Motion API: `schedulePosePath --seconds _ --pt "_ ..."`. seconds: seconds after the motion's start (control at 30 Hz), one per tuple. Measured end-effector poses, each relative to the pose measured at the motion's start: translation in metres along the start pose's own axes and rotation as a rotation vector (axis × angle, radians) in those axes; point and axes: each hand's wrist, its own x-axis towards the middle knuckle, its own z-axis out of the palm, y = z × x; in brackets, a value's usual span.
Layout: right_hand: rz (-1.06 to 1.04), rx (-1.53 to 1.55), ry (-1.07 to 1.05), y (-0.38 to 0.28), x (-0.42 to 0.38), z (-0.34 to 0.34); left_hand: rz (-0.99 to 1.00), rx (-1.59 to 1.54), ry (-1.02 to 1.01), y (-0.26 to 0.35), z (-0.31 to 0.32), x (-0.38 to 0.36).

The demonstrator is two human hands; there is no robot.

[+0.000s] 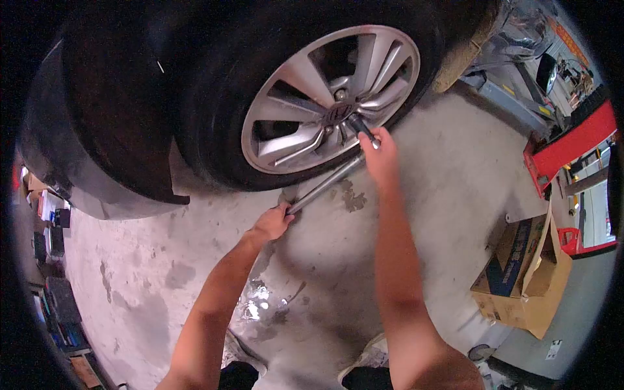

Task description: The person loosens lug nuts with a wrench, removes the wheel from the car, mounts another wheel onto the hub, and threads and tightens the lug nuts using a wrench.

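Observation:
In front of me is a car wheel with a silver alloy rim (305,75) and a black tire (218,110). A long metal breaker bar (328,184) runs from the wheel down to the left. My left hand (273,221) is closed around its lower end. At the upper end, my right hand (379,155) grips the bar's head, where a dark socket (361,126) points into the rim just beside the center cap (339,114). One lug nut (340,95) shows above the cap. The nut under the socket is hidden.
An opened cardboard box (520,279) stands on the concrete floor (448,195) to the right. Behind it are a red metal frame (575,146) and a grey lift arm (507,104). Dark cases (62,302) line the left side. Wet patches (257,302) mark the floor near my feet.

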Motion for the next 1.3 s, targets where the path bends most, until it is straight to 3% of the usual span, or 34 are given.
schedulePosePath --seconds 0.1,0.2,0.3,0.47,0.57,0.63,0.67,0.8,0.87,0.97,1.0,1.07,1.17,1.27,1.3 --pt "-0.047 0.026 0.037 -0.001 -0.001 -0.002 -0.030 -0.053 -0.055 0.025 -0.006 -0.013" --pt "0.006 0.161 -0.062 0.005 0.009 -0.004 0.004 -0.069 -0.024 0.016 0.003 -0.009" --pt "-0.092 0.034 -0.005 0.000 0.007 0.000 0.022 -0.102 0.023 0.011 0.011 -0.017" --pt "0.011 0.087 0.014 0.009 0.005 0.002 -0.008 -0.095 0.057 0.001 0.009 -0.011" --pt "0.171 0.287 -0.137 0.008 0.008 -0.004 -0.010 0.011 0.152 0.004 -0.002 -0.013" --pt "-0.031 -0.043 -0.009 -0.026 -0.002 -0.001 0.024 0.011 0.166 -0.001 -0.004 -0.013" --pt "0.044 -0.148 -0.044 -0.036 -0.002 -0.003 0.023 0.021 0.162 -0.002 -0.004 -0.013" --pt "-0.053 -0.098 -0.003 0.000 0.004 0.004 0.022 0.082 0.001 0.004 -0.013 -0.006" --pt "-0.025 0.248 -0.062 0.028 0.012 0.007 -0.014 0.133 -0.094 0.018 -0.011 -0.010" --pt "-0.075 0.035 -0.008 0.003 0.009 0.006 -0.053 0.133 -0.139 0.031 -0.012 -0.010" --pt "0.022 -0.082 -0.061 -0.038 0.005 -0.002 -0.028 0.127 -0.103 0.030 -0.006 -0.011" --pt "-0.005 0.031 -0.028 -0.009 0.015 0.012 0.009 0.079 -0.070 0.017 0.003 -0.007" --pt "0.034 0.203 -0.003 -0.017 0.015 0.012 0.048 0.180 0.007 0.011 -0.011 -0.014" --pt "0.081 0.244 -0.021 -0.010 0.015 0.010 0.019 0.109 0.047 0.030 -0.061 -0.056" --pt "0.238 0.342 -0.046 -0.013 0.013 0.009 -0.021 0.118 0.114 0.032 -0.079 -0.073"
